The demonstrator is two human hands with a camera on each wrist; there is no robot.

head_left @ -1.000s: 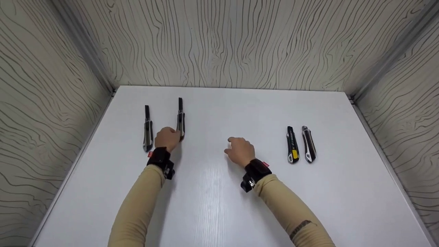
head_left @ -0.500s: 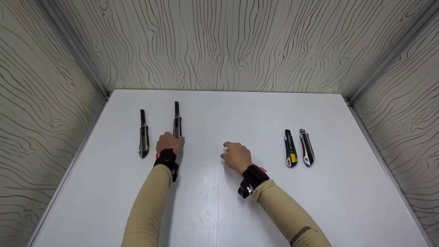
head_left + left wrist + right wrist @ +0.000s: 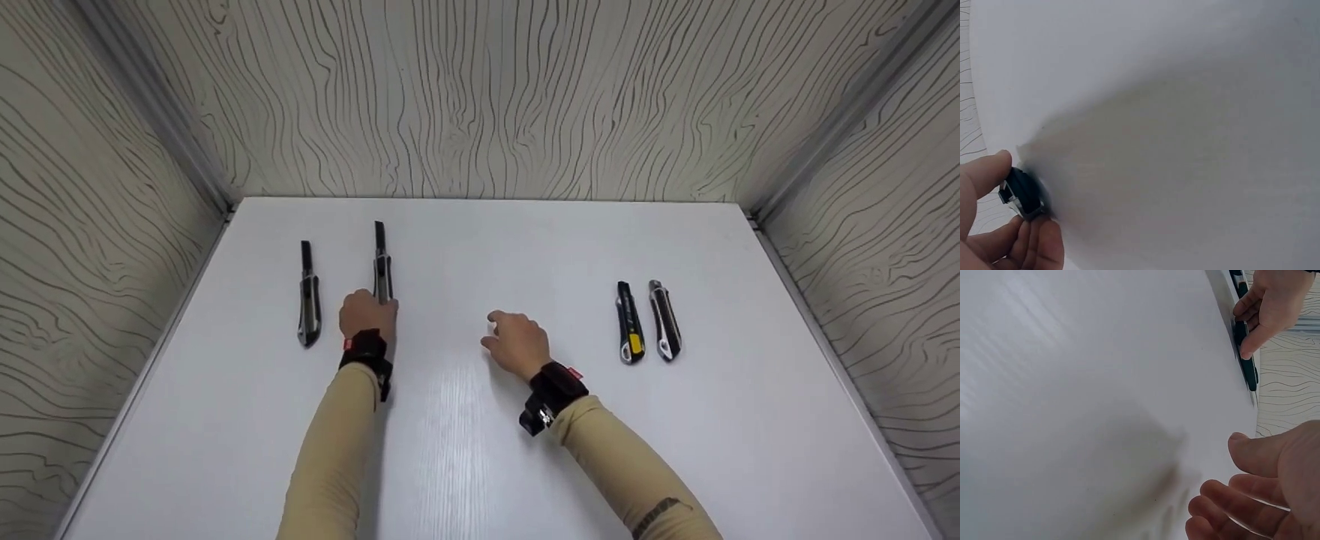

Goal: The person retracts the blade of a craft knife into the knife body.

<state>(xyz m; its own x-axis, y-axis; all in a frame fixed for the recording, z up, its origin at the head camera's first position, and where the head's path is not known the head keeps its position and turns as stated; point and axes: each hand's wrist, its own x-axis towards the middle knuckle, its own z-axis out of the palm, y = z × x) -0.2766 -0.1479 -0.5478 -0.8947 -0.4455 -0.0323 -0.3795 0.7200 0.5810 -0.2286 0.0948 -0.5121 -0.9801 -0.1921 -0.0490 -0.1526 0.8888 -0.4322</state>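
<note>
In the head view my left hand point(image 3: 367, 315) grips the near end of a silver-and-black utility knife point(image 3: 382, 274), whose dark blade points at the table's far edge. The left wrist view shows the butt of this knife point(image 3: 1024, 194) between thumb and fingers. My right hand point(image 3: 517, 343) is held over the middle of the table, fingers relaxed and holding nothing; the right wrist view has its thumb apart from the fingers point(image 3: 1235, 506). A second utility knife point(image 3: 309, 304) with its dark blade out lies left of my left hand.
On the white table point(image 3: 465, 465), at the right, lie a black utility knife with a yellow slider point(image 3: 630, 324) and a silver-and-black one point(image 3: 665, 322), side by side. Wood-patterned panels point(image 3: 480, 97) stand at the back and both sides.
My left hand has shifted right, from the knife's left side onto its near end. The right hand stays about where it was. The whole head view has drifted slightly.
</note>
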